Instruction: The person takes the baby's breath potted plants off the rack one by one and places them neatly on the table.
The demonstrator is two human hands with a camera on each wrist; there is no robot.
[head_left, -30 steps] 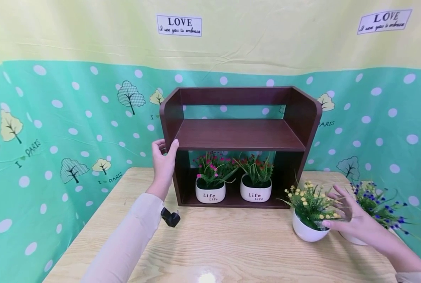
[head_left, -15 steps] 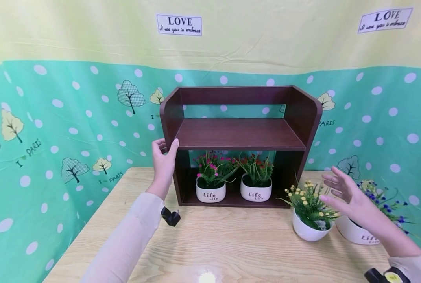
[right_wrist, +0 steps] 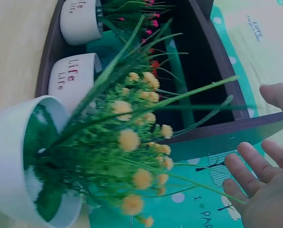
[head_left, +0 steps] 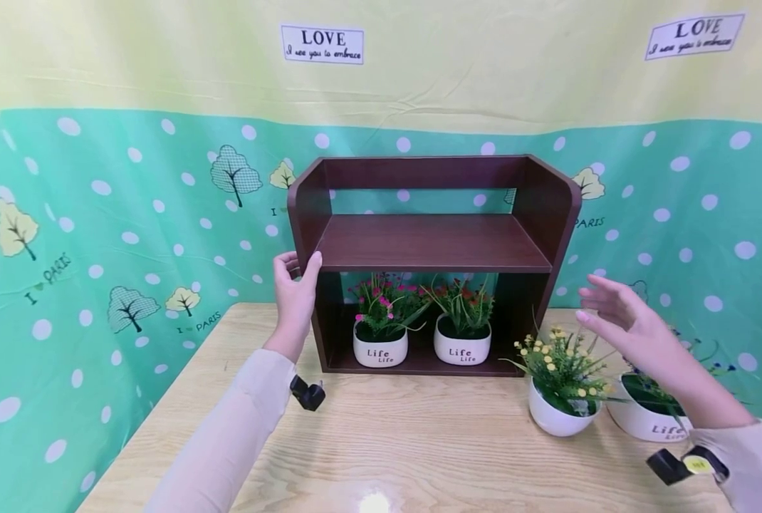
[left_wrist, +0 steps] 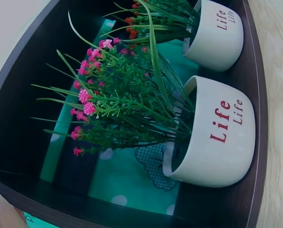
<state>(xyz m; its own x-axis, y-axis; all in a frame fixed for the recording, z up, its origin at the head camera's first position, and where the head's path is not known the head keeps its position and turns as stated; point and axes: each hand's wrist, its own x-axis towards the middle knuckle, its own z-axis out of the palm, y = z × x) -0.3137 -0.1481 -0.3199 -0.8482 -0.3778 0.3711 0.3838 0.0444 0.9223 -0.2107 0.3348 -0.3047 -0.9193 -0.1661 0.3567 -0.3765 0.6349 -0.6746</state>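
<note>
A dark brown two-tier shelf [head_left: 432, 242] stands on the wooden table. My left hand [head_left: 295, 299] grips its left side panel, thumb at the front edge and fingers round the outside. Two white "Life" pots sit on the lower tier, one with pink flowers [left_wrist: 215, 135], the other with red flowers [head_left: 462, 340]. In the air right of the shelf, my right hand [head_left: 634, 331] has its fingers loosely spread and holds nothing. Below and left of it stands a white pot with yellow flowers [head_left: 560, 406]; a pot with blue flowers [head_left: 650, 413] is partly hidden behind the forearm.
Behind the shelf hangs a green and yellow curtain [head_left: 163, 157] with dots and trees. The wooden tabletop [head_left: 419, 442] extends in front of the shelf. A small black wrist camera [head_left: 307, 393] is on the left wrist, another [head_left: 669, 467] on the right.
My right hand has risen away from the yellow-flowered pot, uncovering more of that plant and of the blue-flowered pot's front. The left hand keeps its place on the shelf.
</note>
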